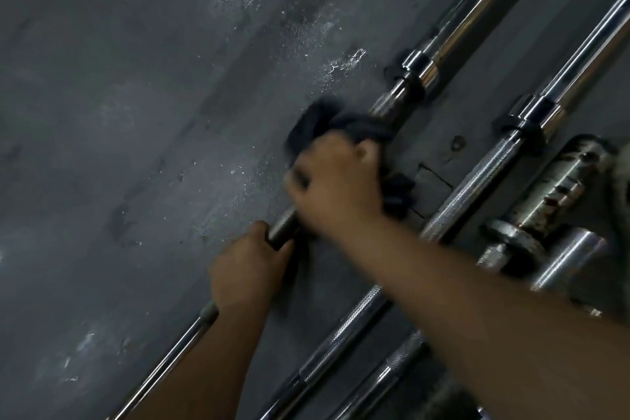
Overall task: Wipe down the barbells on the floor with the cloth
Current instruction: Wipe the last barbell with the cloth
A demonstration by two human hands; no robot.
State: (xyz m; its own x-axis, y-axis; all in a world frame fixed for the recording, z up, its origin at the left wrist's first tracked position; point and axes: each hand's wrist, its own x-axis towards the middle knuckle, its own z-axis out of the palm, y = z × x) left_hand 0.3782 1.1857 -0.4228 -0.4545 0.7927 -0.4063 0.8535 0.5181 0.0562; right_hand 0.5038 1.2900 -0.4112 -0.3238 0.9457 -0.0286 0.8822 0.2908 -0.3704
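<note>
a: two hands at work above the dark floor (119, 112). what's furthest left?
b: the left hand (247, 269), fingers curled round the shaft of the leftmost barbell (284, 227). that bar runs slantwise from near left to far right, and the hand holds it at the nearer part.
a: and just beyond it?
b: a short bare bit of shaft shows, then the right hand (335, 184), blurred, closed in a fist over the dark cloth (320, 123). the cloth is bunched round that same shaft, with folds sticking out at the far side and the right of the fist.
a: so the cloth sits between hand and bar?
b: yes, and farther along the bar than the left hand, just short of the chrome collar (417, 68).
a: and to the right?
b: a second barbell (477, 181) lies beside the first, apart from it, passing under the right forearm. right again, a shorter rusty bar (552, 194) lies near the edge.
</note>
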